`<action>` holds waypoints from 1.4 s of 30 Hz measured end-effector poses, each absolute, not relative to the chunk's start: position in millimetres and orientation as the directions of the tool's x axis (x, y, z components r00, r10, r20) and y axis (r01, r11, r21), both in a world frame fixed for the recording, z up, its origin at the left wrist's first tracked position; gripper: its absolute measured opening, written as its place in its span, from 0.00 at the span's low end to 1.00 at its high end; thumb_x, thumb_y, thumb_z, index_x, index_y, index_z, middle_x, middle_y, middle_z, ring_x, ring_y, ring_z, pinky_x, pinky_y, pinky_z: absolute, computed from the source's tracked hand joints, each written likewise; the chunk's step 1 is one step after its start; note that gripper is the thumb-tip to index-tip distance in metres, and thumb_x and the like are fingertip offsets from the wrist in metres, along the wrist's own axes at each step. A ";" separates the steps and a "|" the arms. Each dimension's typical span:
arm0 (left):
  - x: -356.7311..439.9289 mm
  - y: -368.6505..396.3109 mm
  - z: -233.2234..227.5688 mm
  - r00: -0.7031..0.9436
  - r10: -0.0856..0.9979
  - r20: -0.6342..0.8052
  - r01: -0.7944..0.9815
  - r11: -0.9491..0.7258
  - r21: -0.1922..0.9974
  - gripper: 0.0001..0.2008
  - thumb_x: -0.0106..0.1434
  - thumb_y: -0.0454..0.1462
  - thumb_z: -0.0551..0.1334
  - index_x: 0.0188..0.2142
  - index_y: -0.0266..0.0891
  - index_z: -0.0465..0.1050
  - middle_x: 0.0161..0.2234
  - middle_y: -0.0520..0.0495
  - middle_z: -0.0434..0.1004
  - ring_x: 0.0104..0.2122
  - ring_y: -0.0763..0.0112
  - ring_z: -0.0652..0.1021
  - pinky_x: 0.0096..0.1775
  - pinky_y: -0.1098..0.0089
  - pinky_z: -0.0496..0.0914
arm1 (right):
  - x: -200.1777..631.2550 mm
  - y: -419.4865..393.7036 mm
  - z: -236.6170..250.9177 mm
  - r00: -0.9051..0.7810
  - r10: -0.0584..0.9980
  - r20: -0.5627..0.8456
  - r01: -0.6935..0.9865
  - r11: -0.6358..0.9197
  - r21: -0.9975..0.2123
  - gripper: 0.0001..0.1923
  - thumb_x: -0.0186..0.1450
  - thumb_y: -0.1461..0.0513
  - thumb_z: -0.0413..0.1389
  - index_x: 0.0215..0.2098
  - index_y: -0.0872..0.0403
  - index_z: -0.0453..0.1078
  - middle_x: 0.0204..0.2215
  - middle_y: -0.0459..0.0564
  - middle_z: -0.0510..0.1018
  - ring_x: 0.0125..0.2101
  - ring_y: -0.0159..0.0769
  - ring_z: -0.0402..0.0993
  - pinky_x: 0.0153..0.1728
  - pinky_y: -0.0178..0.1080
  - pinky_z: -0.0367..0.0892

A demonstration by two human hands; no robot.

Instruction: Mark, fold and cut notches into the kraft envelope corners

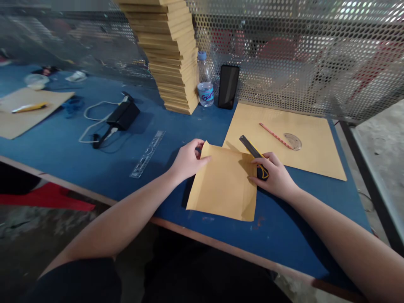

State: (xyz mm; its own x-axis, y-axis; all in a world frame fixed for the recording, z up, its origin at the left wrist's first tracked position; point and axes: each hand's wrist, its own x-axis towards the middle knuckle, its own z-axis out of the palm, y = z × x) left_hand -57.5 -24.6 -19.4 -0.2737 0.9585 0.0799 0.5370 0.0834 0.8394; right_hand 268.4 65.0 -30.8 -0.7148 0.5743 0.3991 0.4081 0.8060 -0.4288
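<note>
A small sheet of brown kraft paper (224,181) with creases along its sides is held a little above the blue table, near its front edge. My left hand (191,158) pinches the sheet's upper left corner, thumb on top. On the opposite side, my right hand (273,174) grips the right edge between thumb and fingers. A black and yellow utility knife (252,151) lies at those fingers; whether they also hold it I cannot tell. Beyond it, a larger brown sheet (315,155) lies flat, bearing a red pencil (276,135) and a clear protractor (293,142).
A tall stack of folded brown paper (176,63) stands behind, beside a water bottle (205,84) and a phone (228,86) leaning on the perforated metal screen (284,59). Leftward are a clear ruler (147,155), a black power adapter (123,113) and a yellow cutter (30,107).
</note>
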 end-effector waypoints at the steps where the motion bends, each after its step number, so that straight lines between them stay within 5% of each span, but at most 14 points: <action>1: -55.2 -27.3 -19.1 -0.261 0.960 0.101 0.545 0.060 0.836 0.21 0.59 0.37 0.71 0.52 0.41 0.74 0.47 0.46 0.83 0.25 0.75 0.78 0.30 0.70 0.73 | 268.4 65.2 -31.2 -0.715 0.573 0.400 0.408 0.807 -0.427 0.21 0.66 0.55 0.67 0.56 0.48 0.72 0.49 0.57 0.71 0.45 0.48 0.76 0.48 0.56 0.79; 10: -48.0 -36.9 -28.6 -0.152 0.959 0.241 0.594 -0.107 0.797 0.18 0.65 0.39 0.67 0.53 0.39 0.72 0.50 0.40 0.79 0.28 0.76 0.78 0.30 0.70 0.75 | 268.7 65.6 -33.1 -0.716 0.563 0.413 0.405 0.817 -0.412 0.22 0.66 0.55 0.67 0.56 0.48 0.72 0.49 0.57 0.71 0.46 0.49 0.76 0.47 0.55 0.80; 21: -50.7 -34.5 -33.9 -0.069 0.937 0.343 0.664 -0.214 0.717 0.13 0.66 0.32 0.65 0.50 0.40 0.76 0.47 0.45 0.76 0.27 0.79 0.74 0.31 0.72 0.73 | 268.8 63.9 -31.5 -0.712 0.542 0.446 0.377 0.831 -0.409 0.19 0.66 0.58 0.67 0.54 0.48 0.73 0.50 0.56 0.71 0.40 0.43 0.77 0.44 0.52 0.80; 42: -49.3 -32.9 -33.6 -0.090 0.948 0.306 0.695 -0.160 0.701 0.18 0.67 0.33 0.65 0.56 0.40 0.74 0.52 0.44 0.78 0.28 0.78 0.74 0.36 0.70 0.76 | 269.4 66.5 -31.2 -0.736 0.476 0.482 0.303 0.868 -0.394 0.14 0.68 0.62 0.64 0.51 0.44 0.75 0.47 0.54 0.72 0.40 0.42 0.76 0.41 0.48 0.79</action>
State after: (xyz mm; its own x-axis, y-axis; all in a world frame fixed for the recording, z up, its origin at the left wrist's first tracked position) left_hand -49.3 -32.9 -33.6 -0.0903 0.9479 0.3056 0.6947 -0.1599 0.7013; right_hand 269.4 66.5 -31.2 -0.7362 0.4756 0.4815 0.3031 0.8678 -0.3937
